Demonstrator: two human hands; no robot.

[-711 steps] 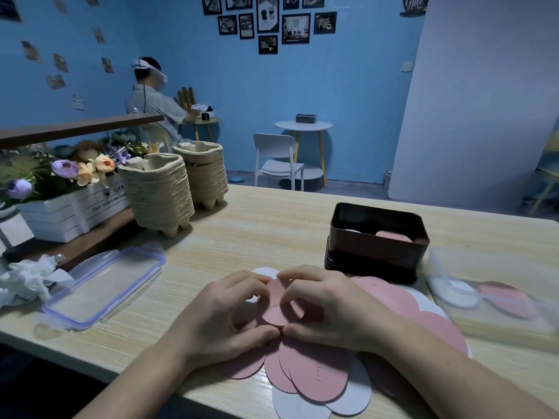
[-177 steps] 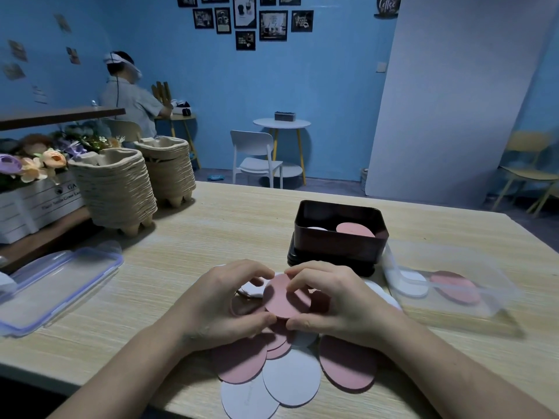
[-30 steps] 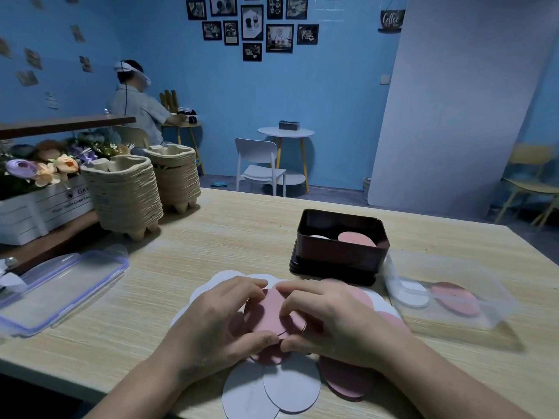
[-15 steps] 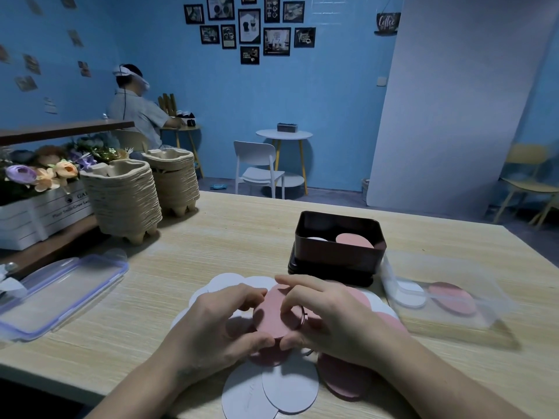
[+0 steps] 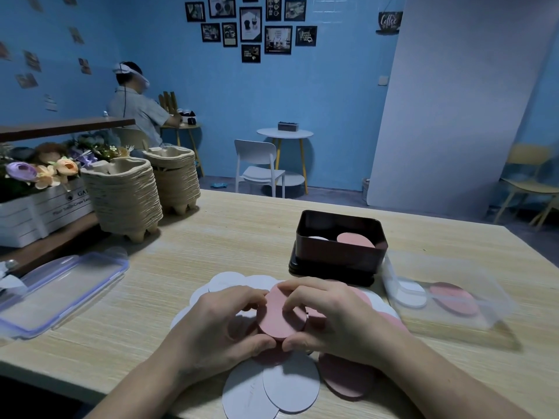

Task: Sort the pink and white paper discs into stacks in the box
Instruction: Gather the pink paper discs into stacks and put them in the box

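I note left hand (image 5: 220, 325) and right hand (image 5: 329, 319) pinching round pink paper disc (image 5: 276, 313) by its edges, face tilted toward me.

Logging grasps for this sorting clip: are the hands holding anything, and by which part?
Yes, a thin stack of pink discs, by its rim: the left hand pinches its left edge, the right hand its right edge.
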